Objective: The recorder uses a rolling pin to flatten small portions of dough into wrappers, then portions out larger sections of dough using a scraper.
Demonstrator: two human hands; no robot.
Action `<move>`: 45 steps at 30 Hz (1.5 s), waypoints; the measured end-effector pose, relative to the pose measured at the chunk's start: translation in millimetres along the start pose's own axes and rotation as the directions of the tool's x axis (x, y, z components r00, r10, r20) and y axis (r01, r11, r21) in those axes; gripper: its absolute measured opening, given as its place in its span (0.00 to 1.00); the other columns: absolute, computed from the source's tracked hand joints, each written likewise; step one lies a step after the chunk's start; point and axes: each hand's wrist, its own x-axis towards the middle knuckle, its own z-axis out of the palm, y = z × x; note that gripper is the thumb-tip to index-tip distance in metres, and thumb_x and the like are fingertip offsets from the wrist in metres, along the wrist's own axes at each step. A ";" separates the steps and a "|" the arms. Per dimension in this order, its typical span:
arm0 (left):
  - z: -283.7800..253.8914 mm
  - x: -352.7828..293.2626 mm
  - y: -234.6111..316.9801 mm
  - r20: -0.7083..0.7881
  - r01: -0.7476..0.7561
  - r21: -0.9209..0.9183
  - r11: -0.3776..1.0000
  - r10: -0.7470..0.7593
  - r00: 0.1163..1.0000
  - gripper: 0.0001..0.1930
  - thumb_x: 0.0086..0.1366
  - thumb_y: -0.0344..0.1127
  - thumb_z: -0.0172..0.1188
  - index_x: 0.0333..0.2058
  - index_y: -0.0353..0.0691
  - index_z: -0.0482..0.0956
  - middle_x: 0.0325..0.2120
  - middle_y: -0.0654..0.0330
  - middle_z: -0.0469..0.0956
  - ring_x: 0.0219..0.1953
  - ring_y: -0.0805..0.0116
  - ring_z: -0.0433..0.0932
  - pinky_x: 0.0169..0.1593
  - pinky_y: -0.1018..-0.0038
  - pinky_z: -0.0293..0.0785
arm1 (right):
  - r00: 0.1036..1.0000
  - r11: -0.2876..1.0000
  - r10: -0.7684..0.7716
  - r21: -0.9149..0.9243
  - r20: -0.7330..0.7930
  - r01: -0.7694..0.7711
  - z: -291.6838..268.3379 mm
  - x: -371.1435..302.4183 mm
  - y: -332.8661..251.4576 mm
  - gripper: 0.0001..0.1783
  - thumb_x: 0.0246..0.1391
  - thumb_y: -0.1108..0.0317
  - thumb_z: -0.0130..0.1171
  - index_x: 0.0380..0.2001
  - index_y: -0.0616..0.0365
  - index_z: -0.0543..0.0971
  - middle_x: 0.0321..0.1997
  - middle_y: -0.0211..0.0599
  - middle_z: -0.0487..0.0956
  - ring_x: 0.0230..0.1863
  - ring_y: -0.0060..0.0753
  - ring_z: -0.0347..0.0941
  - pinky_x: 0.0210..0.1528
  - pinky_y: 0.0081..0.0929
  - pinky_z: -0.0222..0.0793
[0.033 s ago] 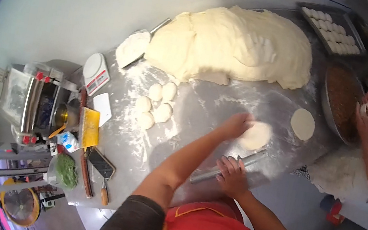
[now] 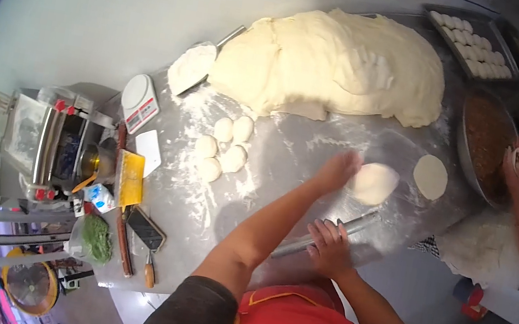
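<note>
One floury table | pale wall | left hand: can't tell | right hand: flat over rod

White kitchen scale, dark phone near wooden-handled tool, leafy greens, round yellow-rimmed object

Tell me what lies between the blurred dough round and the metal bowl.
The head view shows another flat dough round between the blurred round and the metal bowl.
</note>
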 end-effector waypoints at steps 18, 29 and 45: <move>1.5 -130.7 -27.1 -0.234 0.109 0.774 0.624 0.121 0.965 0.24 0.65 0.38 0.52 0.58 0.35 0.66 0.59 0.47 0.66 0.64 0.50 0.61 0.66 0.56 0.54 | 1.000 0.999 0.018 0.035 0.002 -0.018 14.5 0.3 20.5 0.29 0.50 0.53 0.59 0.54 0.53 0.72 0.59 0.36 0.70 0.59 0.41 0.64 0.64 0.48 0.54; -1.6 -69.8 -1.2 -0.089 0.092 0.895 0.436 -0.029 0.996 0.35 0.65 0.56 0.48 0.66 0.44 0.57 0.67 0.49 0.52 0.70 0.50 0.47 0.68 0.46 0.40 | 1.000 1.000 0.007 -0.029 -0.011 -0.007 16.2 2.5 17.0 0.30 0.51 0.49 0.58 0.54 0.54 0.72 0.60 0.35 0.70 0.60 0.37 0.63 0.65 0.46 0.53; -14.0 -134.2 -19.8 -0.173 0.072 0.747 0.661 0.088 0.981 0.17 0.60 0.35 0.57 0.49 0.41 0.76 0.47 0.56 0.75 0.51 0.53 0.70 0.55 0.61 0.66 | 0.981 0.989 0.100 0.092 0.165 -0.117 -27.6 9.0 72.3 0.19 0.45 0.65 0.63 0.44 0.51 0.77 0.45 0.38 0.73 0.56 0.42 0.66 0.68 0.47 0.48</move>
